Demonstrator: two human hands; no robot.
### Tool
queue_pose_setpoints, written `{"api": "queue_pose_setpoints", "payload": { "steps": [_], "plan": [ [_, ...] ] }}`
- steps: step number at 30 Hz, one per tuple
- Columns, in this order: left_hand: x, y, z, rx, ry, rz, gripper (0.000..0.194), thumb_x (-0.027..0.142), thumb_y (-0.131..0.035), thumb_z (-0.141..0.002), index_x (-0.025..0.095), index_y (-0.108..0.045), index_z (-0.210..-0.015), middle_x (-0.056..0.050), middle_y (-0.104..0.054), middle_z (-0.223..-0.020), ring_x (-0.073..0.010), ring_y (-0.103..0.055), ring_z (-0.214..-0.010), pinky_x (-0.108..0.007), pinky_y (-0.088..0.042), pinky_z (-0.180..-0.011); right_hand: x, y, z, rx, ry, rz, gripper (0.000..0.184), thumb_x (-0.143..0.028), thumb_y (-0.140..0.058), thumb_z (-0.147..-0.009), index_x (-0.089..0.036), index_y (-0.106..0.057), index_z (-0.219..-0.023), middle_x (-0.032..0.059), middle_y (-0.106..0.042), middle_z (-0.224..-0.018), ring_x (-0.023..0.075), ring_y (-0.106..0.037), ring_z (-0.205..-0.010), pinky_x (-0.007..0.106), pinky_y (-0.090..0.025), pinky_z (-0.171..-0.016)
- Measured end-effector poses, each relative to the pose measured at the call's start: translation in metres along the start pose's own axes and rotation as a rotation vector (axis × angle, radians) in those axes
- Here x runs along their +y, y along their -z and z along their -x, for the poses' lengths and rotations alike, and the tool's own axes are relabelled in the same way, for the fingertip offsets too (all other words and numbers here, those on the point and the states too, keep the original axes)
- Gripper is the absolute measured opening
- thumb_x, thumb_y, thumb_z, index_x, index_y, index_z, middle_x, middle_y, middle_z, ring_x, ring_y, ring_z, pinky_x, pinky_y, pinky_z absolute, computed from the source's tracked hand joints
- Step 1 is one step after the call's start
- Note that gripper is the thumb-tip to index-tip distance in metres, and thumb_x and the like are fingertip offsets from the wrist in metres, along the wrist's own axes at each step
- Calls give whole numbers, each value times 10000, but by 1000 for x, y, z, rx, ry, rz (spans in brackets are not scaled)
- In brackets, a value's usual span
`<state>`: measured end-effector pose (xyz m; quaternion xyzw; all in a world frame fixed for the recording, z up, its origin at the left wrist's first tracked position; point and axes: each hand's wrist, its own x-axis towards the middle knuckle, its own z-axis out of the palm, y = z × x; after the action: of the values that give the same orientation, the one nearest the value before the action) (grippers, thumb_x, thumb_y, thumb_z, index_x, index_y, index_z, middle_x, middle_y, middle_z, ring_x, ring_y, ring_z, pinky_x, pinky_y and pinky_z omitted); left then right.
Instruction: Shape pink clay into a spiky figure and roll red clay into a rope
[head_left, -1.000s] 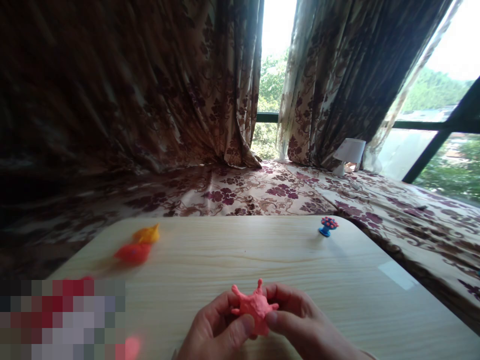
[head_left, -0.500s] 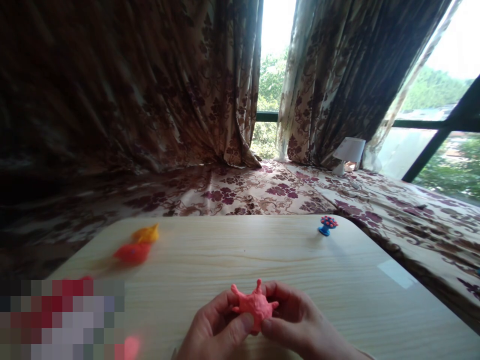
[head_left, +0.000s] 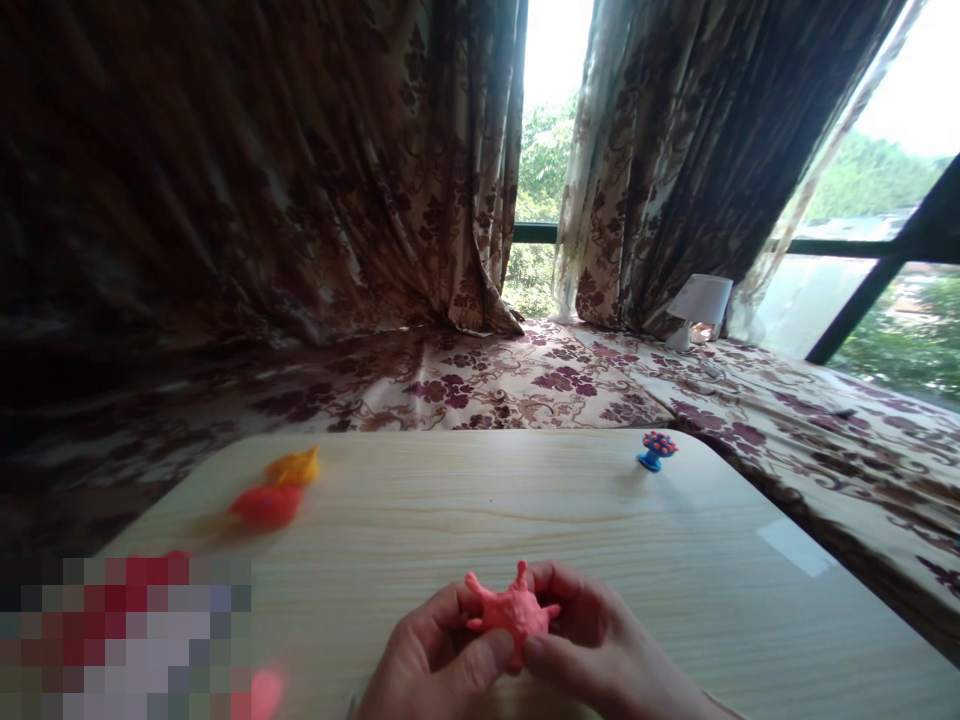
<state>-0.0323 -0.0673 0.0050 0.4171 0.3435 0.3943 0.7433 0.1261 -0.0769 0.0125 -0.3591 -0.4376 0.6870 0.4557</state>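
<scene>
A pink clay figure (head_left: pixel 511 610) with several short spikes sits between my two hands, just above the near edge of the light wooden table (head_left: pixel 465 510). My left hand (head_left: pixel 427 655) grips its left side, thumb pressed under the front. My right hand (head_left: pixel 592 645) wraps the right side, fingers curled behind it and thumb meeting the left thumb. Both hands are closed on the clay.
An orange clay piece (head_left: pixel 266 505) and a yellow one (head_left: pixel 294 466) lie at the table's left. A small blue and pink clay mushroom (head_left: pixel 655 451) stands at the far right. A pink blob (head_left: pixel 264 692) lies near left. A white lamp (head_left: pixel 697 305) stands on the flowered window seat.
My right thumb has slid inward under the figure to meet my left thumb. The clay figure has stayed almost in place.
</scene>
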Motion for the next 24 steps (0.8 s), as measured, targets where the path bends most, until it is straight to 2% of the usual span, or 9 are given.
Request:
{"api": "queue_pose_setpoints", "payload": {
  "steps": [2,6,8,13,19,24],
  "plan": [
    [-2,2,-1,1,13,-2,334,403,-746,-630,165,-700,-860,-68,-706,-798,-222,-611,-808,-341,-418,-800,-1,0,0,-2,-12,-5,358,-321,-810,-601,-146,-608,-840,-18,-624,-704,100,-569,-653,194,-421,-642],
    [-3,4,-2,-11,13,-4,325,413,-734,-642,166,-698,-850,-60,-695,-769,-215,-614,-780,-337,-424,-767,-4,0,2,-27,25,38,289,-393,-710,-722,-147,-612,-837,-3,-637,-704,121,-580,-700,220,-434,-692],
    [-2,3,-1,-27,0,0,321,420,-730,-645,168,-698,-842,-67,-703,-785,-225,-622,-804,-342,-422,-788,-4,1,2,-23,39,53,289,-412,-691,-736,-154,-613,-841,0,-641,-703,132,-587,-711,233,-442,-702],
    [-1,2,-1,-19,-9,27,269,389,-722,-670,172,-707,-829,-73,-723,-833,-235,-629,-874,-371,-392,-889,6,2,0,15,34,14,309,-385,-743,-683,-151,-603,-829,3,-626,-732,130,-588,-705,231,-443,-682],
    [-1,3,-2,-15,24,5,297,412,-726,-656,172,-706,-830,-74,-724,-820,-239,-637,-839,-357,-418,-833,9,1,-1,11,53,0,316,-316,-784,-636,-163,-594,-838,-13,-619,-763,101,-549,-651,206,-403,-621],
    [3,0,1,16,6,-21,323,431,-706,-673,168,-704,-861,-69,-710,-795,-227,-624,-821,-342,-423,-824,-4,-1,3,64,12,36,237,-397,-683,-737,-167,-647,-779,-6,-603,-732,151,-550,-751,257,-417,-743]
  ]
}}
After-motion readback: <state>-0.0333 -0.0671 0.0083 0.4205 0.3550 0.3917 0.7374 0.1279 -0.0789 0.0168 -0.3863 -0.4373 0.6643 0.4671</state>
